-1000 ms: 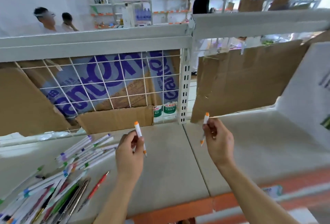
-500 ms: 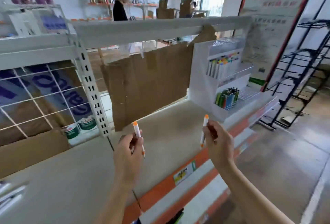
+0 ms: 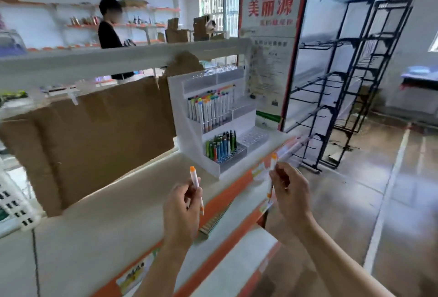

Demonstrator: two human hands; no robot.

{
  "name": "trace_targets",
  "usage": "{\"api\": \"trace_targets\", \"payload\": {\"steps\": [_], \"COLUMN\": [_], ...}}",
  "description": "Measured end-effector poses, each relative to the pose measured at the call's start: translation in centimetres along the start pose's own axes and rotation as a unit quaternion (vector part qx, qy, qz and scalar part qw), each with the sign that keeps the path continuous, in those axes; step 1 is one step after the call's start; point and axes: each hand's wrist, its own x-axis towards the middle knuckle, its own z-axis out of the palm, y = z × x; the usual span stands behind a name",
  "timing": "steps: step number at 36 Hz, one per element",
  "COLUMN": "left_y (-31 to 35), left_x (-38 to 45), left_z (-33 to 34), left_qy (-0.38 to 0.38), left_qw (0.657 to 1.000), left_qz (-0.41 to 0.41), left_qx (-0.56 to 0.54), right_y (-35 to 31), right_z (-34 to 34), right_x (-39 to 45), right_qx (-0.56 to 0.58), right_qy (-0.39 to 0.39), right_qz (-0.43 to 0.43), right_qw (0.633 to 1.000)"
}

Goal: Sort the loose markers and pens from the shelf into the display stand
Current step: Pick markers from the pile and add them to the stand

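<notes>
Hands are raised in front of the shelf (image 3: 99, 213), each one grasping a marker. The left hand (image 3: 181, 204) pinches a white marker with orange caps (image 3: 196, 184) between thumb and fingers; the marker stands nearly upright, with its top cap above the fingers and its lower cap showing below them. The right hand (image 3: 289, 192) holds a second orange-capped marker (image 3: 272, 166) in the same way, also nearly upright, though this one is blurred. The two hands are apart from each other and both are above the front edge of the shelf.

The white display stand (image 3: 187, 116) sits on the shelf, behind the hands and a little to the right. It has stepped tiers. In the middle tier stands a row of white markers with coloured caps (image 3: 208, 109), upright and close together. In the lower tier stands a group of green, blue and dark pens (image 3: 221, 146). The clear slots beside the pens and the top tier look unfilled, but blur makes this hard to tell.

A sheet of brown cardboard (image 3: 90, 135) hangs behind the shelf, to the left of the stand. A red-framed sign with Chinese characters (image 3: 270, 36) stands just behind the stand, and black wire racks (image 3: 350, 83) stand on the floor to the right. A person in a black top (image 3: 109, 33) stands far behind the shelves.
</notes>
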Motion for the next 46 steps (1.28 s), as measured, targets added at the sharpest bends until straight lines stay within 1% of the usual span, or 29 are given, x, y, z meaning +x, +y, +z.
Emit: {"api": "trace_targets", "payload": {"steps": [7, 13, 15, 18, 22, 27, 29, 33, 37, 39, 42, 46], "left_y": [1.4, 1.2, 0.7, 0.1, -0.3, -1.3, -1.3, -0.3, -0.2, -0.2, 0.2, 0.6], "left_x": [2.3, 6.0, 7.9, 11.4, 15.2, 18.5, 19.3, 20.5, 22.1, 22.6, 23.3, 24.1], "left_z": [5.3, 9.3, 10.5, 12.2, 13.7, 15.7, 16.3, 17.4, 19.0, 20.0, 21.5, 23.8], "left_qy": [-0.028, -0.035, -0.039, -0.020, 0.000, 0.021, 0.024, 0.027, 0.044, 0.051, 0.077, 0.108], "left_qw": [1.000, 0.999, 0.999, 1.000, 1.000, 0.999, 0.999, 0.999, 0.999, 0.999, 0.996, 0.993], "left_qz": [0.003, -0.003, 0.000, 0.009, 0.016, 0.014, 0.018, 0.017, 0.014, 0.005, 0.004, -0.001], "left_qx": [-0.008, -0.020, -0.024, -0.004, -0.005, 0.030, 0.026, -0.002, 0.006, 0.018, 0.038, 0.050], "right_y": [3.8, 6.8, 7.2, 7.4, 7.4, 7.5, 7.7, 7.9, 9.1, 10.1, 11.2, 12.1], "right_z": [-1.3, 0.1, 1.0, 2.8, 4.9, 7.0, 7.8, 9.0, 10.4, 11.3, 12.4, 13.7], "right_x": [3.7, 8.0, 10.0, 13.8, 18.2, 22.7, 24.4, 27.3, 30.5, 32.0, 34.3, 36.8], "right_qx": [0.002, 0.019, 0.004, -0.004, -0.029, -0.026, -0.028, -0.013, 0.021, 0.030, 0.046, 0.075], "right_qy": [0.021, 0.022, 0.022, 0.019, 0.008, 0.014, 0.009, 0.014, 0.018, 0.010, -0.002, -0.062], "right_qz": [0.015, 0.016, 0.006, 0.009, 0.003, -0.014, -0.015, -0.014, -0.026, -0.039, -0.084, -0.102], "right_qw": [1.000, 0.999, 1.000, 1.000, 1.000, 0.999, 0.999, 1.000, 0.999, 0.999, 0.995, 0.990]}}
